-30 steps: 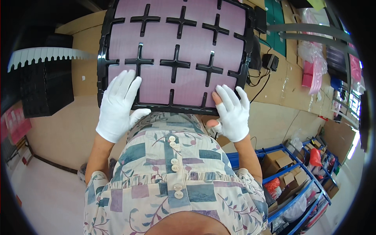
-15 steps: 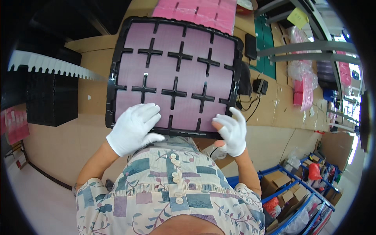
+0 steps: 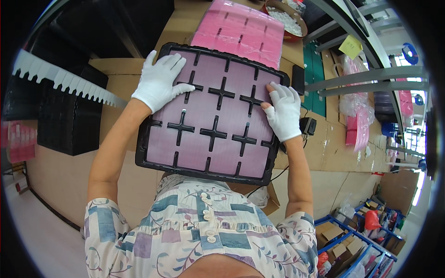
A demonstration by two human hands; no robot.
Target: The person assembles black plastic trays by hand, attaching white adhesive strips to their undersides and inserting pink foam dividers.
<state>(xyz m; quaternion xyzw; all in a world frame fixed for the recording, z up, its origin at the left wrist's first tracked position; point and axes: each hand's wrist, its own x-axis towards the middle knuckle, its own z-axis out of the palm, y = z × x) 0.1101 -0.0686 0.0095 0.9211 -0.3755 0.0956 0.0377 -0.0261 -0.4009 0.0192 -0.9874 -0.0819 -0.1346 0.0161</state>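
Note:
A black plastic tray [image 3: 204,176] with a raised rim lies in front of my body, its near edge close to my shirt. Purple-pink flat pieces [image 3: 197,118] fill it, divided by black cross-shaped ribs. My left hand [image 3: 160,81], in a white glove, rests over the tray's far left corner, fingers and thumb spread. My right hand [image 3: 283,113] lies at the right rim, fingers stretched toward the far right corner. Its glove leaves the thumb tip and one fingertip bare. Both hands touch the tray and neither is wrapped round anything visible.
Behind the tray lies a pink pack [image 3: 238,34] in clear film. A round container of white pieces [image 3: 285,21] stands at the far right. Black crates [image 3: 69,113] are on the left. A black adapter [image 3: 307,125] with cables sits right of the tray; blue shelving [image 3: 357,238] holds boxes.
Both hands have moved from the tray's near side to its far left corner and right rim. The tray has come closer to my body, and the view has shifted a little.

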